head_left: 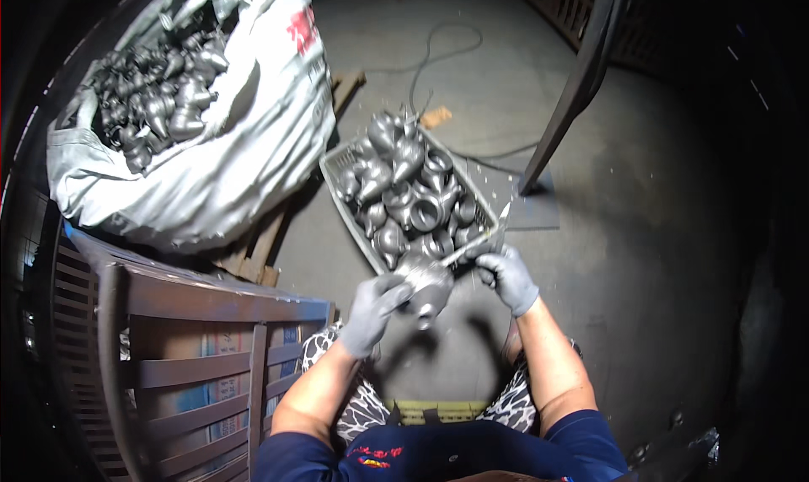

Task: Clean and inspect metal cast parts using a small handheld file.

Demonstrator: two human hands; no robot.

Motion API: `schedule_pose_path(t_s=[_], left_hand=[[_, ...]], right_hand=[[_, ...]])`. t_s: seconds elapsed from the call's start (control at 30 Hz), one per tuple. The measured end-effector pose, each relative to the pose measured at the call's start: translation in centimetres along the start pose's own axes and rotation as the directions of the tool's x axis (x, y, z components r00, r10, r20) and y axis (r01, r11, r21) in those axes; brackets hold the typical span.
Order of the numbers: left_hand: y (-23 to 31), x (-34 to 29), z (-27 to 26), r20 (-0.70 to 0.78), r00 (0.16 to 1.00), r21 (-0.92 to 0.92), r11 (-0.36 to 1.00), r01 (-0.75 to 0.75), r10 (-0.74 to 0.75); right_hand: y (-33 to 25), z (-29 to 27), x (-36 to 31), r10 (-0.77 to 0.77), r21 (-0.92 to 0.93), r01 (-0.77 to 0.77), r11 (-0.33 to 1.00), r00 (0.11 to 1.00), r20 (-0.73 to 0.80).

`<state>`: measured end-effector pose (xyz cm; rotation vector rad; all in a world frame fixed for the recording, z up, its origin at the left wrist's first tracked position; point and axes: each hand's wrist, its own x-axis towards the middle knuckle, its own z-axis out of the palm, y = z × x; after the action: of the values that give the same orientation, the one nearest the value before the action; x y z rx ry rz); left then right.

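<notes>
Left hand point(372, 307) closed round a grey metal casting point(426, 285), narrow end pointing near and down, while right hand point(506, 275) (just right of it) grips a file point(482, 239) laid across its far-side top, near the crate point(341, 197).

Gloved left hand point(373, 307) grips casting point(427, 285); right hand point(508, 277) files.

Concrete floor point(657, 229) before me, bearing a grey plastic basket point(337, 172) of metal castings, a wooden pallet point(261, 246) under my white bulk sack point(244, 145), and a loose cable point(438, 52).
</notes>
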<state>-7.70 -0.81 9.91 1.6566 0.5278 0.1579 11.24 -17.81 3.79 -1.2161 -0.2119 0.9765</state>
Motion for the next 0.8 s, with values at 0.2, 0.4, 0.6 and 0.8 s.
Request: schedule_pose_path(t_s=[0.2,0.4,0.6,0.8], left_hand=[[11.5,-12.4,-5.1,-0.695,0.687,0.143,0.977,-0.160,0.214],[19.9,-23.8,-14.6,-0.241,0.348,0.970,0.236,0.056,0.906],[23.1,-32.3,-27.1,-0.757,0.229,0.633,0.773,0.025,0.612],[14.7,-42.3,-41.4,-0.670,0.183,0.584,0.359,0.728,0.720]], right_hand=[[0.6,-0.7,-0.7,-0.036,0.020,0.035,0.999,0.998,0.049],[1.3,-1.1,0.4,-0.061,-0.082,0.070,0.994,0.992,0.109],[2.3,0.0,0.7,-0.082,-0.108,0.102,0.989,0.982,0.172],[3.1,0.0,-0.3,-0.031,-0.141,0.053,0.988,0.988,0.153]])
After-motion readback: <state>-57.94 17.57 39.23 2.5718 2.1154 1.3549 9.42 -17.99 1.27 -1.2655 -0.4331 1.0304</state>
